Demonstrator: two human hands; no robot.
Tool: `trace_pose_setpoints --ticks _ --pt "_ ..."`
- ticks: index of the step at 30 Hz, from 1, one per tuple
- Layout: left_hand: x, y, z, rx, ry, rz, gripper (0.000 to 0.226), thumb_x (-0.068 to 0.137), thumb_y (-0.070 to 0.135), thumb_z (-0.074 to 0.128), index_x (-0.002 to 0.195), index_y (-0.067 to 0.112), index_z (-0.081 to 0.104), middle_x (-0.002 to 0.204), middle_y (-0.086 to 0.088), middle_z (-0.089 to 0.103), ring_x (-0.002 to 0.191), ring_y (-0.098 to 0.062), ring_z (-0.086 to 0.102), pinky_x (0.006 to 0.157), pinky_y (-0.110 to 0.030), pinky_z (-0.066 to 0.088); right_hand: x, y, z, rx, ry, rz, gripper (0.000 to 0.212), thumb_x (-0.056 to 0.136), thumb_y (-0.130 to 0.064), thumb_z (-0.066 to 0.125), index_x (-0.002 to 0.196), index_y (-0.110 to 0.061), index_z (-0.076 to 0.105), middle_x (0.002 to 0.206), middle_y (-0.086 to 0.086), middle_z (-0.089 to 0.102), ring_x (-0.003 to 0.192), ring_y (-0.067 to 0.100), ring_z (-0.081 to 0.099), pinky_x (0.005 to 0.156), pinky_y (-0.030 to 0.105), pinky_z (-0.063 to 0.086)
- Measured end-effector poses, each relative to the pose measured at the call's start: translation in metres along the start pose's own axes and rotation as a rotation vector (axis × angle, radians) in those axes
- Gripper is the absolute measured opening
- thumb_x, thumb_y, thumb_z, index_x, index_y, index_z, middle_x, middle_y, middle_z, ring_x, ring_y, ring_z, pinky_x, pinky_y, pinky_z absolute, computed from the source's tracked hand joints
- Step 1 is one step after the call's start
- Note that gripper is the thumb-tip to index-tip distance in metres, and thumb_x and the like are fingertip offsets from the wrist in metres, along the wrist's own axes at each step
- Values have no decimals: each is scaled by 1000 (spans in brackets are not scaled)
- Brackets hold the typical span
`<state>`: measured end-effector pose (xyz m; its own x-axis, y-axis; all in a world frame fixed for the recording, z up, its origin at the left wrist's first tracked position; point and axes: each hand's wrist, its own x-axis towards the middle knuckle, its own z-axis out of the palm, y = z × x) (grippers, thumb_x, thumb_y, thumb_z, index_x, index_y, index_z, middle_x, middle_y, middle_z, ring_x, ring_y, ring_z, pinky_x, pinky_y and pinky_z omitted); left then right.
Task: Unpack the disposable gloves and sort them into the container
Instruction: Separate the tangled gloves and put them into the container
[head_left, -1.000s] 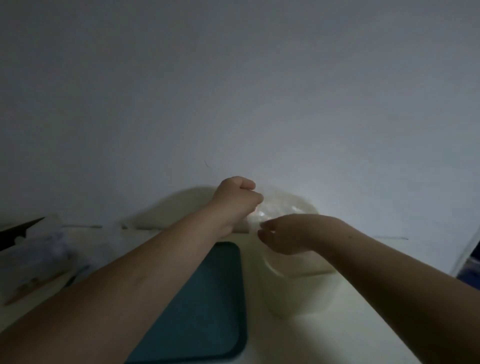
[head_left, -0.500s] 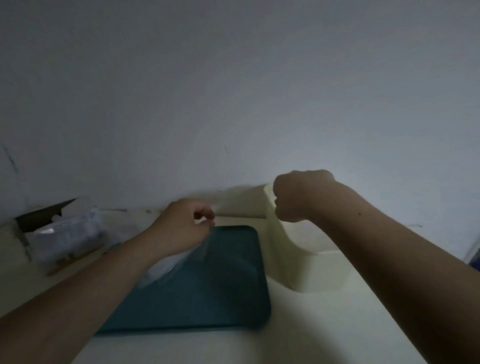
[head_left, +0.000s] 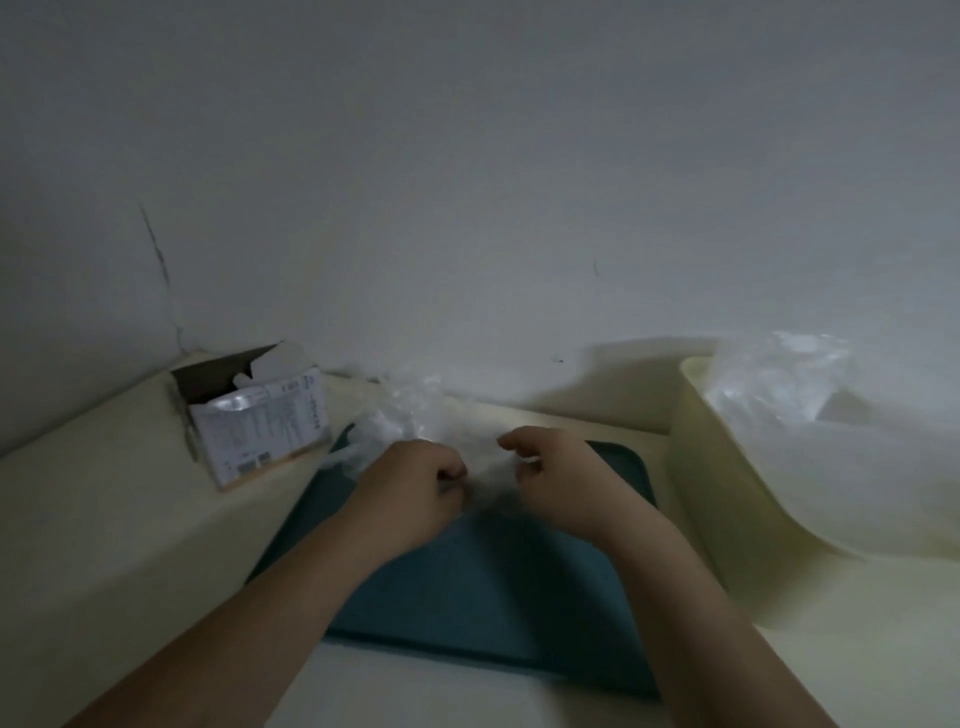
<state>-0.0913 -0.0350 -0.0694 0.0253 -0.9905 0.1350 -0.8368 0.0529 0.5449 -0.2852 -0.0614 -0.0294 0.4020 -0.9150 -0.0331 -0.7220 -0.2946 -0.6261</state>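
The left hand (head_left: 415, 488) and the right hand (head_left: 561, 478) are close together over the far end of a blue-green tray (head_left: 467, 597). Both hands have their fingers curled in. Each one pinches the edge of a bunch of clear gloves (head_left: 410, 415). The left hand pinches it with its thumb and first fingers. The right hand holds it from the other side, with its thumb on top. The gloves are thin and see-through. They puff up behind the hands, near the wall (head_left: 467, 156). It is too blurry to tell how many gloves are in the bunch.

The tray lies flat on a pale table (head_left: 104, 519). Both arms reach over it from the near side.

On the right, just beside the tray, stands a tall cream container (head_left: 691, 467). Some crumpled plastic (head_left: 774, 379) sticks up out of its top. It is clear too, like the gloves.

On the left, near the far corner of the tray, sits a small box (head_left: 265, 421). Its top flaps are open. There is tiny print on its front, but it is too small to read.

The wall is grey and has a thin dark crack (head_left: 156, 249) above the box. The room is dim.
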Motion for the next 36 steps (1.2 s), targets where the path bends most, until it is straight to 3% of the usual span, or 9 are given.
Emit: trace_pose_setpoints --ticks 6,9,13,18,21,25,28,31,36 --pt "10 8 -20 -293 26 7 23 98 30 66 82 19 79 72 10 73 65 -3 65 64 -19 51 7 17 3 85 73 -118 70 87 -13 75 151 -20 48 147 -5 50 133 5 47 95 -4 30" --pt "11 12 -24 -330 -8 13 32 102 34 64 83 10 73 61 7 57 58 -5 50 57 -19 40 9 22 2 157 182 -132 64 84 -25 83 143 -27 56 140 -8 53 132 7 50 101 12 37" --pt "7 16 -31 -501 150 18 10 88 20 83 79 19 80 80 11 78 76 -1 71 67 -10 51 4 22 -2 209 197 -101 84 80 -32 87 152 -36 44 150 -14 48 137 5 43 116 32 41" --pt "0 20 -49 -649 258 -10 14 95 30 75 85 22 82 88 5 80 87 -14 75 78 -32 59 1 16 -7 361 169 -143 104 65 -55 90 155 -44 38 150 -26 46 134 -11 44 108 15 42" --pt "-7 27 -67 -965 53 -43 22 100 26 66 87 18 81 98 -12 80 98 -33 76 89 -43 60 -4 7 -15 428 207 -216 97 61 -60 89 147 -46 47 145 -31 51 128 -17 47 92 4 43" --pt "-14 35 -70 -1184 -252 -28 23 93 28 62 89 10 76 88 -26 73 83 -35 70 79 -41 54 -5 -2 -20 775 88 -304 63 74 -23 93 130 -24 65 133 -6 69 124 9 63 100 28 52" --pt "-6 30 -58 -1269 -318 -171 46 92 47 65 112 7 73 106 -21 74 99 -36 70 99 -55 50 -10 -9 -17 933 2 -262 5 85 -6 79 87 -10 75 83 11 74 75 17 69 72 29 57" --pt "0 25 -56 -1383 -344 -308 92 72 76 69 136 10 65 126 -16 74 124 -37 66 110 -57 48 -7 -6 -11 978 69 -137 28 89 -6 74 64 -18 69 64 4 64 53 12 57 54 23 50" --pt "-3 27 -46 -1223 -113 -195 27 92 31 75 105 8 76 90 -9 75 81 -22 71 73 -38 57 -3 -4 -11 1098 120 -10 27 83 -7 78 68 -19 58 71 12 66 54 21 56 56 32 46"
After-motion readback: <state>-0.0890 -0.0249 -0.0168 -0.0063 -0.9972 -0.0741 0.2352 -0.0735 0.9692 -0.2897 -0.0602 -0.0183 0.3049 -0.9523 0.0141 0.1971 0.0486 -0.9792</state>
